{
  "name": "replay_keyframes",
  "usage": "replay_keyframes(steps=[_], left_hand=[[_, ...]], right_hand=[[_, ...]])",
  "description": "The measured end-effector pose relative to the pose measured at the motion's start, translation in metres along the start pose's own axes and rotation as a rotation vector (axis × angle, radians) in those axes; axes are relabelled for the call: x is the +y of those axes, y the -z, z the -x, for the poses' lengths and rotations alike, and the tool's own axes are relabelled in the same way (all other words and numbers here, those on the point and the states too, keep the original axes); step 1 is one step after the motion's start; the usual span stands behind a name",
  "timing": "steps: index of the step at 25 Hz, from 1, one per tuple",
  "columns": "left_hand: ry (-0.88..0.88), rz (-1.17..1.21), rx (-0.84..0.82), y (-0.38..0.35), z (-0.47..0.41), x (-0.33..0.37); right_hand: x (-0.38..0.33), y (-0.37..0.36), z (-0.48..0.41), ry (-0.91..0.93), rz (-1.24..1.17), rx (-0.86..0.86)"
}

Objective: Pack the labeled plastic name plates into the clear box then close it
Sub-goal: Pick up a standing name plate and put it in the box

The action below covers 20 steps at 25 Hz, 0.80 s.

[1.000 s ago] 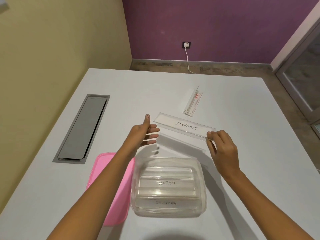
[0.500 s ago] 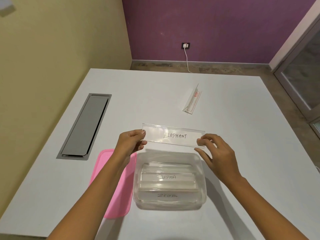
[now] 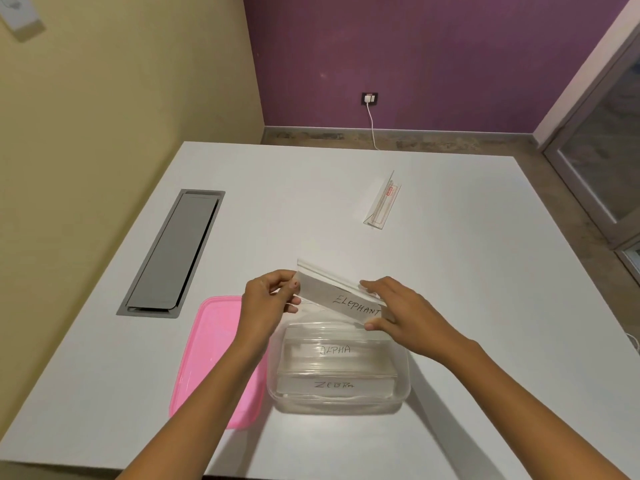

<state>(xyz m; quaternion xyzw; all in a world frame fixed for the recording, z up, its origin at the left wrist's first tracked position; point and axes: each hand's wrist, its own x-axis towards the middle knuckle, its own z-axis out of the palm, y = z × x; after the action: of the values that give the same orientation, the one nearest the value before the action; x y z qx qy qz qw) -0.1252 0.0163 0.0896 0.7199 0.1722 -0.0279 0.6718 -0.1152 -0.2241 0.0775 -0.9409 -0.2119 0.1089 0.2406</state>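
A clear plastic name plate marked ELEPHANT hangs tilted just above the far rim of the clear box. My left hand pinches its left end and my right hand grips its right end. Inside the box lie two plates, one marked ALPHA and one marked ZEBRA. The pink lid lies flat on the table to the left of the box, partly under my left forearm. Another clear name plate stands farther back on the table.
The white table carries a grey cable hatch set into it at the left. A white cable runs from a wall socket down to the floor behind the table. A glass door is at the right.
Both hands lifted the ELEPHANT plate off the table and brought it toward me. It has turned from level to tilted, its right end lower, over the box's far rim.
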Motion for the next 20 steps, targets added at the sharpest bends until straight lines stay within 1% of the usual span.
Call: replay_keyframes(steps=[2, 4, 6, 8, 9, 11, 15, 20], left_hand=[[-0.008, 0.002, -0.06, 0.003, 0.002, 0.0], [-0.019, -0.042, -0.059, 0.008, 0.005, -0.001], [-0.03, -0.169, 0.026, 0.012, 0.006, -0.009], [-0.005, -0.363, 0.126, 0.017, 0.007, -0.022], [0.025, -0.44, 0.132, 0.019, 0.006, -0.031], [0.088, -0.52, 0.081, 0.021, 0.005, -0.05], [0.154, -0.514, -0.002, 0.021, 0.005, -0.07], [0.166, -0.456, 0.012, 0.025, 0.005, -0.073]], right_hand=[[0.0, -0.004, 0.001, -0.016, -0.023, 0.053], [0.0, -0.007, 0.003, -0.034, -0.028, 0.091], [-0.002, -0.013, 0.006, -0.045, -0.057, 0.091], [-0.004, -0.025, 0.008, -0.047, -0.104, 0.057], [-0.004, -0.032, 0.008, -0.044, -0.113, 0.035], [-0.002, -0.048, 0.007, -0.035, -0.103, -0.011], [0.009, -0.076, 0.001, -0.032, -0.012, -0.081], [0.023, -0.093, -0.01, -0.029, 0.112, -0.116]])
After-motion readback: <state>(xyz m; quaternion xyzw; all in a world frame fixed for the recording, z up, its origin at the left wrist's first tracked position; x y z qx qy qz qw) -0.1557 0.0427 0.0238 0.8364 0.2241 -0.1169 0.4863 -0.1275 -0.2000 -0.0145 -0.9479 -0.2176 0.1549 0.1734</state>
